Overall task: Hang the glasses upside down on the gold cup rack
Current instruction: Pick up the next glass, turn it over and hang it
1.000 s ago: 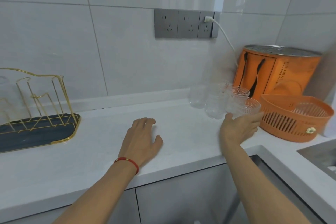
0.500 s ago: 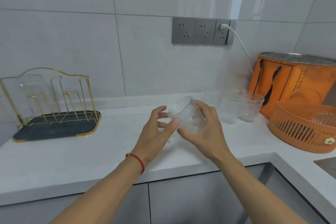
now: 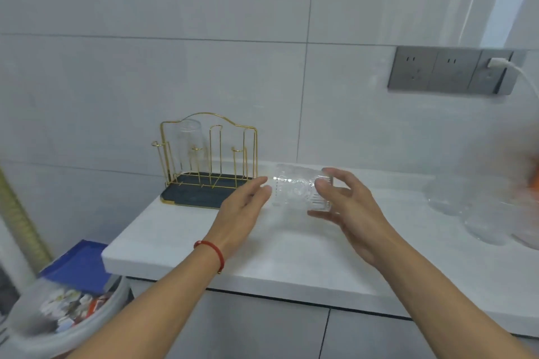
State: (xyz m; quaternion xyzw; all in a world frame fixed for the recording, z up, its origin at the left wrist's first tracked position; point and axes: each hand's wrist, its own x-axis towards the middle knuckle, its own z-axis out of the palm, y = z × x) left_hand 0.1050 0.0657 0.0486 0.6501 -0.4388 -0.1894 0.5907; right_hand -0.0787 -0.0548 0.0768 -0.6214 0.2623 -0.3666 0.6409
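A clear ribbed glass (image 3: 297, 191) lies on its side in the air between my two hands, above the white counter. My right hand (image 3: 347, 207) grips its right end with fingers and thumb. My left hand (image 3: 243, 207) touches its left end with the fingertips. The gold cup rack (image 3: 208, 154) stands on a dark tray (image 3: 198, 194) at the counter's back left, just left of my hands. One clear glass (image 3: 191, 140) hangs upside down on a rear left peg. Several more glasses (image 3: 466, 213), blurred, stand at the right edge of the view.
The white counter (image 3: 291, 248) ends at its left edge below the rack. A bin with rubbish (image 3: 58, 312) and a blue box (image 3: 78, 265) sit on the floor to the lower left. Grey wall sockets (image 3: 449, 71) hold a white plug. An orange blur (image 3: 533, 175) is at far right.
My right hand picked a glass from the group at the right and carried it left. Both hands now hold it closer to the rack, turned onto its side. The view swung left.
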